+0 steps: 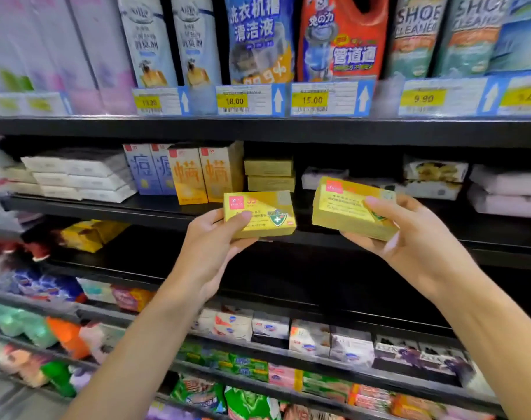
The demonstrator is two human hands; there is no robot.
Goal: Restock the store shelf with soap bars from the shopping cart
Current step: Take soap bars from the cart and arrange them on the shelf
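Hands round boxy cardboard soap bars

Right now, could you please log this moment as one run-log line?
left hand: holds gold soap box | right hand: holds second gold soap box | both raised before shelf | neither placed yet

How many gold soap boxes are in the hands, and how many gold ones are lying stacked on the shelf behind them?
Gold soap boxes in the hands: 2, one in the left hand at, one in the right hand at
Stacked gold boxes on the shelf: 2
Total: 4
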